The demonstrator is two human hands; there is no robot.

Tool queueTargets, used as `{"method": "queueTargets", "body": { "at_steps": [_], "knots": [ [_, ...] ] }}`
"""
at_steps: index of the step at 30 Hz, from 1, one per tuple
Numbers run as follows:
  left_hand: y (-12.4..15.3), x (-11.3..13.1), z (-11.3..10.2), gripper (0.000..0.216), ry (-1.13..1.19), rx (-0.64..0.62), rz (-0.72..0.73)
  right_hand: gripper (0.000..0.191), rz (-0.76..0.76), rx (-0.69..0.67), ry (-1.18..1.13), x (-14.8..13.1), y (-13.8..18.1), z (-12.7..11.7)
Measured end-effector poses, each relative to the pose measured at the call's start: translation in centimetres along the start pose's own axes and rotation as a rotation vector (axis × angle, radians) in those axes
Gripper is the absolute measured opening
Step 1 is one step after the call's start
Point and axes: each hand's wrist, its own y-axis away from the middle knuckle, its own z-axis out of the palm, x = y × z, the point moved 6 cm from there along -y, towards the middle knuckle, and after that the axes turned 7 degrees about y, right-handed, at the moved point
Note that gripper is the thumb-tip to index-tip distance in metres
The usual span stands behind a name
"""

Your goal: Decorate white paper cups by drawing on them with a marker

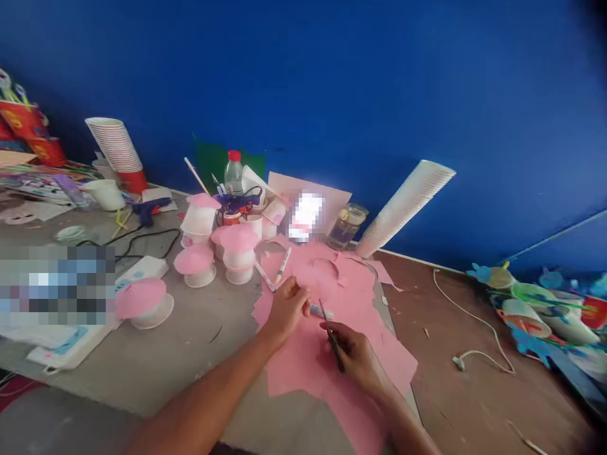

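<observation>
My right hand (353, 355) is wrapped round a pair of scissors (334, 344) with dark handles, its narrow blades pointing up and away. To its left, my left hand (288, 308) has its fingers curled in a pinch; whatever may be between them does not stand out against the pink behind. Both hands are over pink paper sheets (303, 373) with jagged cut edges. A glue stick or marker (321, 311) lies just beyond the scissors. Another marker (283, 265) rests on the paper farther back, near a curved paper strip (327, 265).
Paper cups with pink tops (194, 259) stand at left, near a power strip (137, 278). A lit phone (306, 215) leans at the back beside a glass jar (348, 224) and a tilted cup stack (408, 205). A white cable (478, 354) and paper crafts (545, 316) lie right.
</observation>
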Motion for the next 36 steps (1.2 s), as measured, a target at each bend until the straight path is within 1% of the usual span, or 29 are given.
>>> {"method": "queueTargets", "body": {
  "at_steps": [2,5,7,8,11,13,16,19,21,22,24,27,28,29,31,33,36],
  "knots": [
    [-0.3,0.3,-0.4,0.031,0.033,0.031,0.011,0.040,-0.017,0.003,0.012,0.0,0.5,-1.3],
    [-0.5,0.7,-0.9,0.031,0.087,0.046,0.014,0.041,-0.032,0.065,0.054,0.2,1.0,-3.4],
    [-0.5,0.9,-1.0,0.030,0.117,0.031,0.009,0.043,-0.026,0.141,0.116,0.5,1.0,-4.9],
    [-0.4,0.9,-1.0,0.030,0.124,0.013,0.002,0.045,-0.013,0.205,0.174,0.7,0.9,-5.6],
    [-0.1,0.9,-0.6,0.029,0.117,-0.054,-0.029,0.043,0.050,0.369,0.429,1.6,0.4,-7.3],
    [0.0,0.9,-0.3,0.030,0.100,-0.091,-0.041,0.041,0.077,0.420,0.580,2.1,0.1,-7.6],
    [0.1,0.9,-0.1,0.030,0.077,-0.107,-0.046,0.044,0.109,0.458,0.751,2.6,-0.1,-7.7],
    [0.1,0.9,0.1,0.030,0.060,-0.113,-0.051,0.043,0.127,0.484,0.807,2.7,0.2,-7.8],
    [0.2,0.8,0.2,0.030,0.043,-0.122,-0.055,0.041,0.083,0.546,0.724,2.1,0.4,-7.9],
    [0.2,0.7,0.3,0.030,0.033,-0.129,-0.059,0.039,0.048,0.577,0.630,1.8,0.5,-8.0],
    [0.4,0.5,0.5,0.030,0.017,-0.153,-0.076,0.038,-0.018,0.595,0.339,1.1,0.5,-7.8],
    [0.8,-0.1,1.0,0.031,-0.044,-0.216,-0.126,0.043,-0.015,0.388,-0.212,0.6,-0.3,-5.9],
    [1.0,-0.3,1.1,0.030,-0.078,-0.241,-0.145,0.041,-0.025,0.314,-0.339,0.2,-0.5,-5.1],
    [1.1,-0.5,1.3,0.030,-0.120,-0.266,-0.161,0.037,-0.024,0.231,-0.418,-0.2,-0.7,-4.3],
    [1.4,-0.8,1.5,0.030,-0.207,-0.307,-0.175,0.033,0.000,0.168,-0.551,-0.7,-0.8,-3.4],
    [1.4,-1.1,1.6,0.031,-0.285,-0.312,-0.160,0.031,0.043,0.168,-0.645,-0.6,-1.0,-3.0],
    [1.2,-1.4,1.3,0.035,-0.368,-0.266,-0.130,0.028,0.095,0.210,-0.734,0.1,-1.0,-3.2]
  ]
}}
